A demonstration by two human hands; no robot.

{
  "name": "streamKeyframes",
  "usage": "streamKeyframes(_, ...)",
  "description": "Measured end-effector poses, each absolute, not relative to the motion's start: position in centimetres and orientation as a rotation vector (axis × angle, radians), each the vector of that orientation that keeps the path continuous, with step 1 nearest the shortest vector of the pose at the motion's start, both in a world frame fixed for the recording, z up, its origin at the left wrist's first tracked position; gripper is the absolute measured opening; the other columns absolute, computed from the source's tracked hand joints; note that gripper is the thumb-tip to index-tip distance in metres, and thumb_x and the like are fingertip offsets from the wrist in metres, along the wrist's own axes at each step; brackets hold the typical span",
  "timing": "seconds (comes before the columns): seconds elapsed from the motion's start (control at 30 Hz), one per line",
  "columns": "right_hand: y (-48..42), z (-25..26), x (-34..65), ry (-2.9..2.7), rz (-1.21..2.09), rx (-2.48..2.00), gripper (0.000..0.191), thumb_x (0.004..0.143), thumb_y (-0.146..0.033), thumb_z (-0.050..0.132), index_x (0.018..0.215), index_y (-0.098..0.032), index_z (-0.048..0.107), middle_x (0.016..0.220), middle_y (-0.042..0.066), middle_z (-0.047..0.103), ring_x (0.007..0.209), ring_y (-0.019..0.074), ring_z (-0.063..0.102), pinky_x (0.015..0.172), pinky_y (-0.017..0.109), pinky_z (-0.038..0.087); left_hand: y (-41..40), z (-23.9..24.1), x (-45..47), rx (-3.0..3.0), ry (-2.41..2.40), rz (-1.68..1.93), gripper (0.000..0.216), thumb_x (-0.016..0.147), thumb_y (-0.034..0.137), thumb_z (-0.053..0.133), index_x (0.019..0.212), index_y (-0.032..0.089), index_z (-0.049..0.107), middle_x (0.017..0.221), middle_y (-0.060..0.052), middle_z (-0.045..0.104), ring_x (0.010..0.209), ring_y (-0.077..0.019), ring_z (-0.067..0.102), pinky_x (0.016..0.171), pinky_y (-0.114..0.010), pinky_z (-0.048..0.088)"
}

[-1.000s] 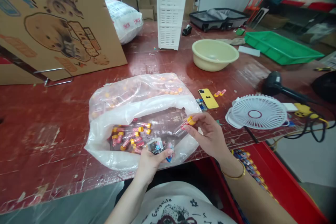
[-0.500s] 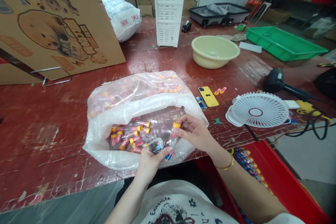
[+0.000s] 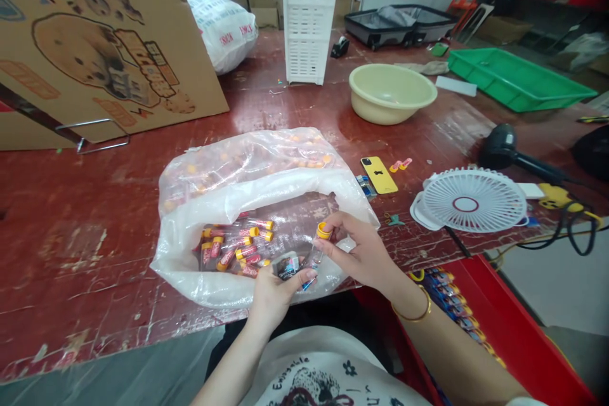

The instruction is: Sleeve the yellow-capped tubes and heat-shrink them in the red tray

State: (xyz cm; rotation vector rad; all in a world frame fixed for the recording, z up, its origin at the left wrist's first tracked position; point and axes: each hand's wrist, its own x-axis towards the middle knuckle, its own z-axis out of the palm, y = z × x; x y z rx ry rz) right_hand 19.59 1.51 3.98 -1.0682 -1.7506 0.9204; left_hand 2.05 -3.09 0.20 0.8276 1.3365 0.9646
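A large clear plastic bag (image 3: 223, 193) lies open on the worn red table (image 3: 95, 254), holding several small clear tubes with yellow caps (image 3: 238, 244). My right hand (image 3: 359, 250) pinches one yellow-capped tube (image 3: 320, 242) upright over the bag's mouth. My left hand (image 3: 276, 288) is closed on a small stack of printed labels (image 3: 288, 266) at the bag's near edge. The two hands are close together, the tube's lower end next to the labels.
A yellow phone (image 3: 379, 174) and a white desk fan (image 3: 469, 200) lie to the right. Behind are a cream bowl (image 3: 392, 94), a white slotted crate (image 3: 310, 16), a green tray (image 3: 516, 79) and a printed cardboard box (image 3: 95, 44). A red bin (image 3: 495, 317) sits below the table edge.
My right hand has brought the yellow-capped tube down and left from above the bag's right side to beside the labels in my left hand. The left hand has hardly moved.
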Motion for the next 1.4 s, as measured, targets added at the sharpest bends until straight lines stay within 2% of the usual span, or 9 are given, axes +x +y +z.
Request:
streamKeyframes(0.17, 2.4, 1.2, 19.1, -1.378, 1.345, -1.105, 0.028, 0.078, -0.041, 0.072, 0.083, -0.022, 0.053, 0.077, 0.0, 0.061, 0.069, 0.013, 0.06, 0.065, 0.028, 0.051, -3.3, 0.4, 2.4, 0.476, 1.169, 0.869, 0.044, 0.06, 0.045, 0.087, 0.087, 0.013, 0.072, 0.081, -0.008, 0.076, 0.073, -0.0229, 0.072, 0.062, -0.031, 0.059)
streamKeyframes(0.33, 1.0, 0.0, 18.9, -1.441, 1.465, -1.036, 0.028, 0.082, -0.045, 0.067, 0.091, -0.021, 0.055, 0.09, 0.003, 0.061, 0.085, 0.0157, 0.06, 0.08, 0.033, 0.052, -2.4, 1.1, 2.9, 0.293, 1.067, 0.864, 0.047, 0.061, 0.041, 0.089, 0.094, 0.012, 0.074, 0.091, -0.013, 0.077, 0.08, -0.0248, 0.074, 0.062, -0.029, 0.061)
streamKeyframes(0.43, -0.8, -0.2, 18.3, -1.63, 1.318, -1.036, 0.061, 0.065, -0.038, 0.082, 0.113, -0.023, 0.048, 0.114, 0.007, 0.053, 0.106, 0.0211, 0.055, 0.093, 0.039, 0.049, -1.7, 1.6, 3.4, 0.276, 1.049, 0.903, 0.044, 0.06, 0.042, 0.089, 0.088, 0.011, 0.075, 0.087, -0.013, 0.077, 0.078, -0.0238, 0.074, 0.064, -0.028, 0.06)
streamKeyframes(0.5, -1.6, -0.4, 17.8, -1.652, 1.154, -1.115, 0.078, 0.057, -0.027, 0.086, 0.119, -0.026, 0.039, 0.123, 0.008, 0.046, 0.112, 0.0227, 0.052, 0.096, 0.04, 0.048, -1.4, 1.8, 3.7, 0.286, 1.048, 0.899, 0.046, 0.061, 0.047, 0.087, 0.086, 0.01, 0.075, 0.086, -0.013, 0.077, 0.077, -0.0233, 0.074, 0.063, -0.027, 0.06)
streamKeyframes(0.67, -2.0, -1.1, 17.4, -1.558, 1.1, -1.184, 0.064, 0.067, -0.016, 0.072, 0.116, -0.027, 0.034, 0.11, 0.004, 0.048, 0.087, 0.0149, 0.058, 0.071, 0.029, 0.053, -1.6, 1.9, 3.5, 0.426, 1.056, 0.847, 0.046, 0.06, 0.043, 0.089, 0.09, 0.011, 0.075, 0.083, -0.01, 0.077, 0.073, -0.0206, 0.073, 0.063, -0.024, 0.056)
streamKeyframes(0.8, -2.1, -1.0, 17.5, -1.582, 1.136, -1.151, 0.065, 0.065, -0.014, 0.071, 0.116, -0.027, 0.032, 0.102, 0.003, 0.052, 0.088, 0.0163, 0.06, 0.064, 0.026, 0.053, -2.1, 2.0, 3.4, 0.443, 1.033, 0.871, 0.047, 0.06, 0.044, 0.088, 0.092, 0.012, 0.075, 0.089, -0.011, 0.077, 0.076, -0.0218, 0.073, 0.068, -0.028, 0.057)
streamKeyframes(1.0, -2.3, -0.8, 17.2, -1.532, 1.137, -1.148, 0.065, 0.065, -0.016, 0.07, 0.115, -0.026, 0.03, 0.097, 0.002, 0.053, 0.089, 0.0174, 0.062, 0.071, 0.03, 0.055, -2.1, 2.2, 3.8, 0.425, 1.055, 0.869, 0.046, 0.058, 0.042, 0.089, 0.09, 0.011, 0.076, 0.085, -0.011, 0.077, 0.073, -0.0217, 0.072, 0.067, -0.029, 0.057)
streamKeyframes(1.23, -2.4, -1.6, 17.2, -1.513, 1.183, -1.149, 0.069, 0.063, -0.013, 0.07, 0.116, -0.027, 0.028, 0.098, 0.001, 0.052, 0.088, 0.0164, 0.062, 0.068, 0.028, 0.054, -2.2, 2.1, 3.6, 0.437, 1.057, 0.879, 0.043, 0.061, 0.041, 0.088, 0.09, 0.012, 0.076, 0.083, -0.01, 0.077, 0.07, -0.0203, 0.072, 0.068, -0.03, 0.058)
streamKeyframes(1.4, -2.3, -1.0, 16.9, -1.534, 1.112, -1.143, 0.066, 0.064, -0.016, 0.071, 0.115, -0.027, 0.031, 0.106, 0.004, 0.05, 0.096, 0.0176, 0.059, 0.079, 0.032, 0.053, -1.9, 1.8, 3.8, 0.441, 1.103, 0.866, 0.05, 0.057, 0.047, 0.088, 0.089, 0.011, 0.075, 0.083, -0.012, 0.077, 0.074, -0.0249, 0.073, 0.07, -0.033, 0.059)
